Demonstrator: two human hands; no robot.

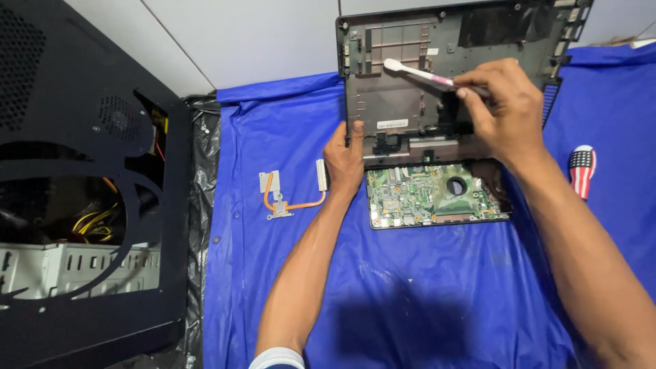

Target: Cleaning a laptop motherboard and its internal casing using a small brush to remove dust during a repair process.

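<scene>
A white toothbrush (424,75), pointing upper left, is gripped by the right hand (502,109); the laptop base shell (410,102) is pinched by the left hand (345,160).

Green circuit board (437,195) is lying on the blue sheet (410,294), with a copper heat pipe (287,197) sitting well left of it. Black PC case (82,178) is standing far left, yellow wires (92,225) showing inside. Striped object (582,171) is resting far right.

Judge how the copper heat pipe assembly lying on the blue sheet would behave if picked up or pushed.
The heat pipe assembly looks light: thin orange tubes join small metal plates. The tubes would probably bend if gripped carelessly. Lying flat, it seems unlikely to roll, and might slide on the smooth blue sheet.
</scene>
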